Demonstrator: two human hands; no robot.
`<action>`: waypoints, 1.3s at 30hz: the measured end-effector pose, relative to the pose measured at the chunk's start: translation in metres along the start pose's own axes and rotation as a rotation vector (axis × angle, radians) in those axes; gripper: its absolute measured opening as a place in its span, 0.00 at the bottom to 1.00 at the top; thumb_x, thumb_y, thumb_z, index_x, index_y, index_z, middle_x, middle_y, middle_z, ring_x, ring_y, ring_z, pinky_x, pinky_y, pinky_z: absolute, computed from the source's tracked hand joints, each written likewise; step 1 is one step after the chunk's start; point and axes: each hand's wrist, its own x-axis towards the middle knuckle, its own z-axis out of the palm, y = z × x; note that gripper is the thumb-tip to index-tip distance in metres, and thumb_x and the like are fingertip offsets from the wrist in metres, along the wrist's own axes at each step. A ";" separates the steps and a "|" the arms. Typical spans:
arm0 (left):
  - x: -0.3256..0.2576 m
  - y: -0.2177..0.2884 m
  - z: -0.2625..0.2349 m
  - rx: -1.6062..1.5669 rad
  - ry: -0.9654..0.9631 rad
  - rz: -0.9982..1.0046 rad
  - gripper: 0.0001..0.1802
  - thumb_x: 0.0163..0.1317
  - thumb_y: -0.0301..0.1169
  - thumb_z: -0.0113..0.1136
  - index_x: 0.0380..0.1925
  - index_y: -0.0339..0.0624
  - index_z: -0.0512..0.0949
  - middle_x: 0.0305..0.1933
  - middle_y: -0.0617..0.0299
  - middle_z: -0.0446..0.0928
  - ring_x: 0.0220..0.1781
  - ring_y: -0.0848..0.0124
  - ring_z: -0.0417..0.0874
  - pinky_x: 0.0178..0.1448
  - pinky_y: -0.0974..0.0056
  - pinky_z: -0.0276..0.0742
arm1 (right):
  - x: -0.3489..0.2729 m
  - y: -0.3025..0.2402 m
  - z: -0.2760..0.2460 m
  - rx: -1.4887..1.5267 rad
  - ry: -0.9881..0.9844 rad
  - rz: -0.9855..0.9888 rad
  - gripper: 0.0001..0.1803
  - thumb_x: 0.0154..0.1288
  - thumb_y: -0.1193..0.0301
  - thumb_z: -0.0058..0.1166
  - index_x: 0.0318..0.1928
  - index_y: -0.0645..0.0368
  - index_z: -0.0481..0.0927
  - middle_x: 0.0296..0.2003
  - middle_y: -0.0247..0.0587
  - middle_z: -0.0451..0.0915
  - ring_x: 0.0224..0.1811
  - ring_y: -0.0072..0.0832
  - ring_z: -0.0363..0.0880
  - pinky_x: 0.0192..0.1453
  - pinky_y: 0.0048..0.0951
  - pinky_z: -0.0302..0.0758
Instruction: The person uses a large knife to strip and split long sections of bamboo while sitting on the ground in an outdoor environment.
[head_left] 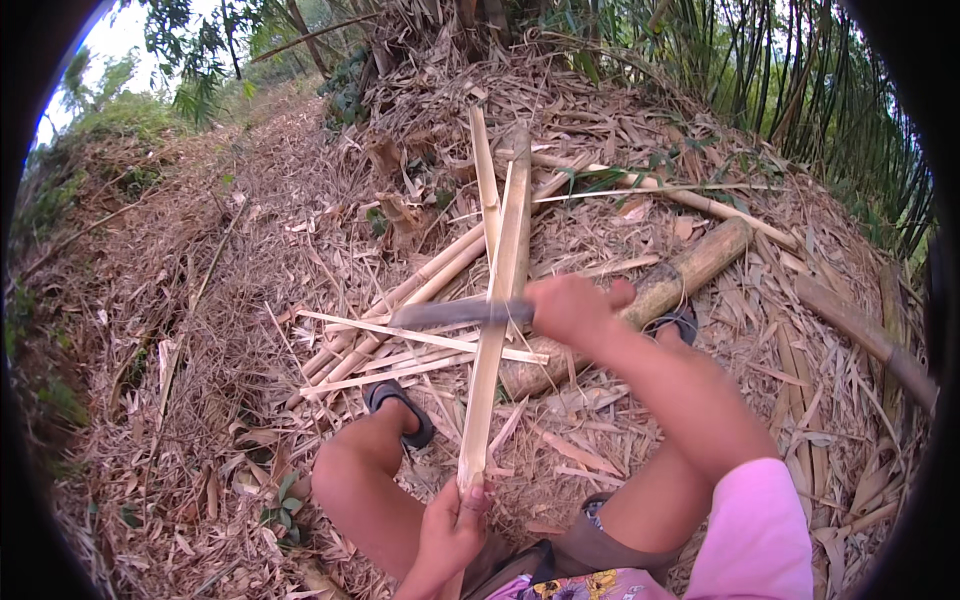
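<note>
Where brown, dry leaf litter [250, 300] covers the slope at left, the ground leads rightward to slender, round, tan bamboo poles [440, 281] lying diagonally side by side. Thin, pale, flat bamboo slivers [380, 376] cross them, and a dark sandal [424, 430] is planted just below. Near the lower centre, the left grip [452, 530] is closed about the near end of a long, pale, channelled bamboo strip [483, 390], thumb uppermost. The strip, the piece being worked, runs up the middle, away from the body, and overlaps other cut lengths toward its far end. A dark, straight-bladed knife [430, 314] lies across it, blade pointing left; motion blur leaves unclear whether the edge bites into the strip or only passes over it. The right grip [572, 315] forms a fist around the knife's handle, largely hiding it. Judged from this pose, the step in hand is splitting or trimming the strip lengthwise; the next move calls for a firm left hold and a controlled blade angle. Farther right lies a thick, cylindrical, brownish bamboo log [690, 265], and beyond it a greyish-brown pole [865, 335] slants toward the margin.
</note>
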 end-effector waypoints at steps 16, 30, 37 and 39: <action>-0.009 0.016 -0.008 0.025 0.084 -0.032 0.13 0.77 0.37 0.48 0.43 0.37 0.74 0.26 0.71 0.68 0.21 0.86 0.63 0.24 0.76 0.57 | 0.004 -0.006 0.010 -0.107 0.302 0.017 0.07 0.60 0.69 0.51 0.26 0.56 0.78 0.19 0.41 0.80 0.22 0.35 0.85 0.28 0.41 0.82; -0.015 -0.006 -0.010 -0.163 0.007 -0.110 0.13 0.76 0.39 0.49 0.45 0.39 0.73 0.27 0.73 0.67 0.21 0.86 0.60 0.23 0.76 0.54 | -0.027 -0.044 0.029 -0.064 0.145 -0.060 0.08 0.59 0.69 0.50 0.26 0.56 0.78 0.22 0.43 0.81 0.23 0.36 0.85 0.25 0.38 0.82; -0.013 -0.005 -0.005 0.017 -0.001 -0.062 0.11 0.76 0.38 0.49 0.46 0.41 0.72 0.27 0.73 0.66 0.22 0.86 0.59 0.24 0.76 0.53 | 0.003 0.007 0.010 -0.041 0.101 0.199 0.09 0.62 0.69 0.48 0.30 0.61 0.79 0.28 0.50 0.83 0.26 0.39 0.86 0.28 0.41 0.82; -0.017 -0.010 -0.011 -0.064 0.006 -0.095 0.11 0.76 0.38 0.49 0.46 0.41 0.72 0.27 0.73 0.66 0.23 0.86 0.59 0.25 0.76 0.54 | 0.016 0.013 0.000 -0.068 0.137 0.198 0.10 0.63 0.69 0.47 0.30 0.60 0.79 0.28 0.50 0.83 0.27 0.39 0.86 0.29 0.41 0.82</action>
